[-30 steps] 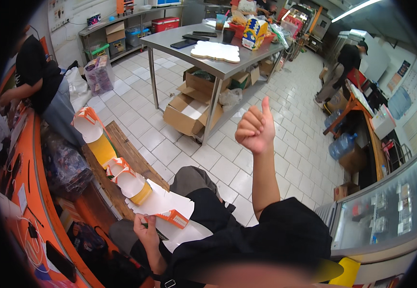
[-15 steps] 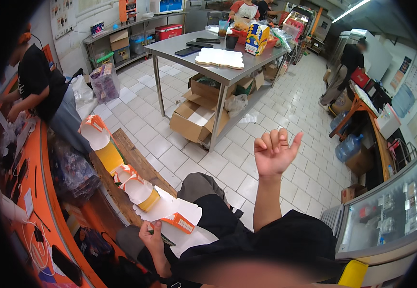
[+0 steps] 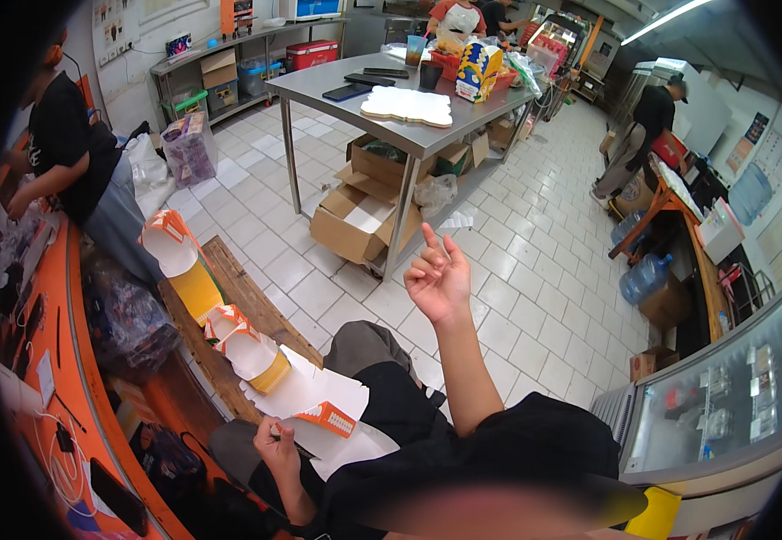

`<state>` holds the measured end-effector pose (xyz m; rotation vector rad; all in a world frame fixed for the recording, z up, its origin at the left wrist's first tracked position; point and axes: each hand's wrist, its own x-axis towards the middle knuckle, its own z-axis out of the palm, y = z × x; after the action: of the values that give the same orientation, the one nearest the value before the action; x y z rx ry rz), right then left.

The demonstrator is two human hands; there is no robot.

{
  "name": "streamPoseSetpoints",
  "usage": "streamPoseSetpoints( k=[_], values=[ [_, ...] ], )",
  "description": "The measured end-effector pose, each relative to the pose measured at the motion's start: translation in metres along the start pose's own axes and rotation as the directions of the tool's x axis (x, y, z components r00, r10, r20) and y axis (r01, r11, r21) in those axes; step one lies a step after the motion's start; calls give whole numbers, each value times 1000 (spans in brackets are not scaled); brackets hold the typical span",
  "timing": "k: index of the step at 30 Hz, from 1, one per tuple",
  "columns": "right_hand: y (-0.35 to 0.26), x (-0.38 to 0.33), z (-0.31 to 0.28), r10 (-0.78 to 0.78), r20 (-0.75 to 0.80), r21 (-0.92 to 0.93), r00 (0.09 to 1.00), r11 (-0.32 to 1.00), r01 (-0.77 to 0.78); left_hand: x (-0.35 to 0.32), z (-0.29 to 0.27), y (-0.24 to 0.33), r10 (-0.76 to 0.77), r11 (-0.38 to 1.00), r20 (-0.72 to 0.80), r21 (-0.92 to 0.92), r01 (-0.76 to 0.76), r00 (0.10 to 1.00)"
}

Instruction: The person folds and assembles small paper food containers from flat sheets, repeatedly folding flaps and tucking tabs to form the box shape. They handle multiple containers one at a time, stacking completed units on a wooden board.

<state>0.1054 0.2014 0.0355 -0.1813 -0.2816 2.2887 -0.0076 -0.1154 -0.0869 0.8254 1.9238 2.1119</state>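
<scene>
Left hand [image 3: 280,450]: yours, thumb and fingers pinching the left edge of a part-folded paperboard carton [image 3: 330,418], which lies across your lap [image 3: 409,409] just right of that hand, long axis apparently slanting down to the right, orange patterned panel raised. Right hand [image 3: 439,277]: yours, the farther one, raised over the glossy tiled floor [image 3: 535,279], fingers loosely half-curled, empty. Adjoining stock: matte white card [image 3: 337,387], flat, cut-edged; rounded yellow-and-orange cartons [image 3: 269,371], white-lined, lined up along the grainy brown wooden surface [image 3: 260,304] to your left.
</scene>
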Motion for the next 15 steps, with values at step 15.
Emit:
streamPoseSetpoints(
  k=[15],
  values=[
    [-27, -25, 36, -223, 62, -111, 973, 967, 228, 0, -1, -17, 59, 992, -107, 119, -46, 993]
  ],
)
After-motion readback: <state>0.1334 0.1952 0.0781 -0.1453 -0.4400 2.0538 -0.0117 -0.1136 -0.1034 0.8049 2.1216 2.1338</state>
